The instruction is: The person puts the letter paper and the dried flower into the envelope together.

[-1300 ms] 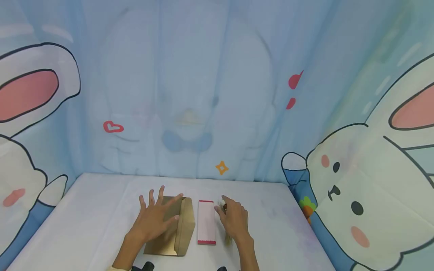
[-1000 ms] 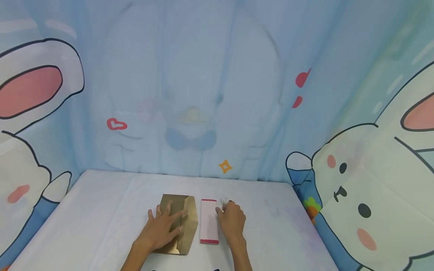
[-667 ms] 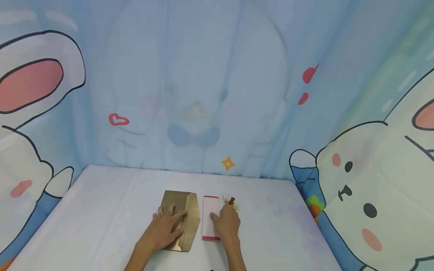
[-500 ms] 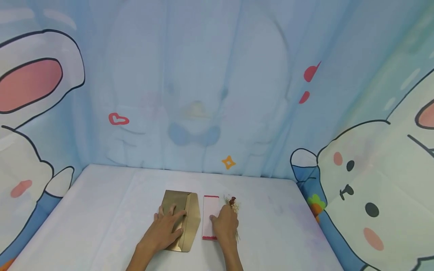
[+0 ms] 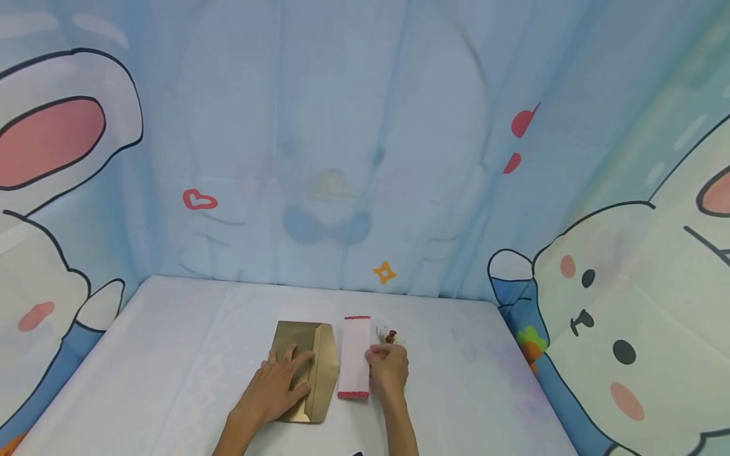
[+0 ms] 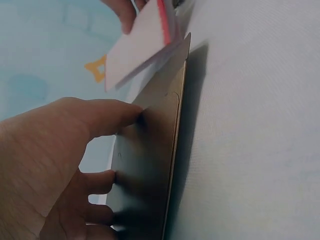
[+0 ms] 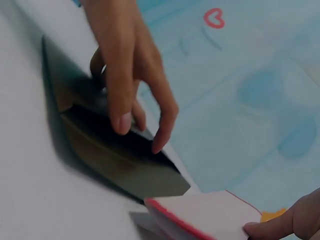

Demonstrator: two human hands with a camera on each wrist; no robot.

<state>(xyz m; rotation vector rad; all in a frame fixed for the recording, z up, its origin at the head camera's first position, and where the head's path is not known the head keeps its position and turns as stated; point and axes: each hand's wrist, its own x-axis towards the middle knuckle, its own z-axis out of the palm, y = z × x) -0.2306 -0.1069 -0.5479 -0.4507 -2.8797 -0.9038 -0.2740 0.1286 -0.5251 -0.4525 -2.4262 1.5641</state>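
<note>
Right hand (image 5: 390, 372) pinches card (image 5: 355, 358) by its edge; left hand (image 5: 274, 389) rests spread on envelope (image 5: 325, 377). Card likely light, fairly stiff, creasable; best held by long edge.

A white-covered table (image 5: 467, 380) stretched out on both sides of the grip where the right hand (image 5: 389, 370) pinched a pale pink card (image 5: 355, 358). To the left of that grip, a gold envelope (image 5: 324, 373) lay directly on it under the spread fingers of the left hand (image 5: 275, 387). Just beyond the pinching fingers lay a small sprig of flowers (image 5: 391, 336), partly hidden.
</note>
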